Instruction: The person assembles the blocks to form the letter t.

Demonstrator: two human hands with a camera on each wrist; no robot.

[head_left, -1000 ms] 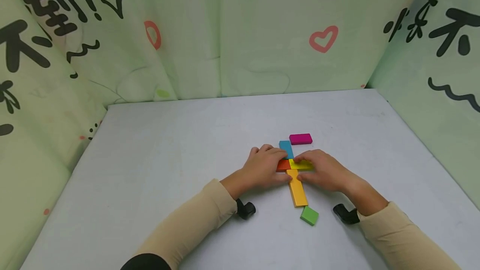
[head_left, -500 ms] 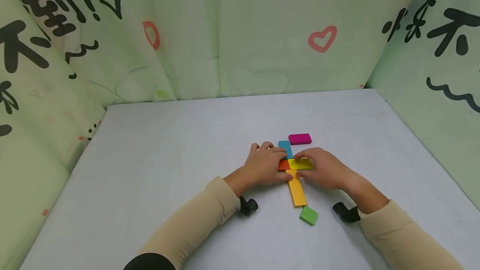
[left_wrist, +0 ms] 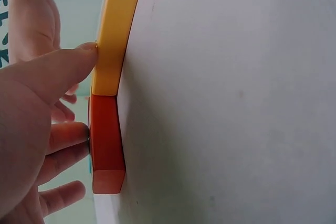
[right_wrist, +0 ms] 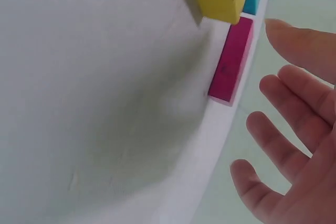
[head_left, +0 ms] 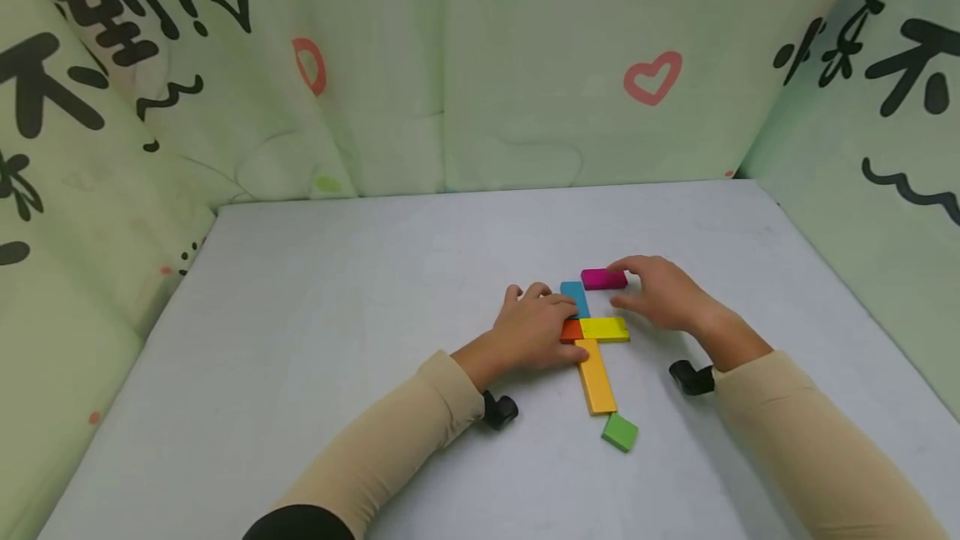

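Note:
My left hand [head_left: 529, 332] rests over several coloured blocks, fingers fairly straight. In the left wrist view its thumb touches the long amber block [left_wrist: 113, 40] and its fingertips meet the red block [left_wrist: 106, 140]. The blue block [head_left: 573, 295] lies just beyond, partly under the fingers. A yellow block [head_left: 606, 329] sits against the red one, pointing right. My right hand [head_left: 663, 294] is spread beside the magenta block [head_left: 597, 279], with a fingertip over its right end; the right wrist view shows the fingers apart from this magenta block [right_wrist: 231, 61].
A green block [head_left: 620, 432] lies turned at an angle by the near end of the amber block. The white table [head_left: 360, 298] is bordered by pale green curtains [head_left: 525, 107] at the back and sides. Each wrist wears a black camera mount [head_left: 692, 377].
My right hand has left the yellow block and moved away from me to the magenta block. The left hand stays over the red and amber blocks. No block has visibly shifted.

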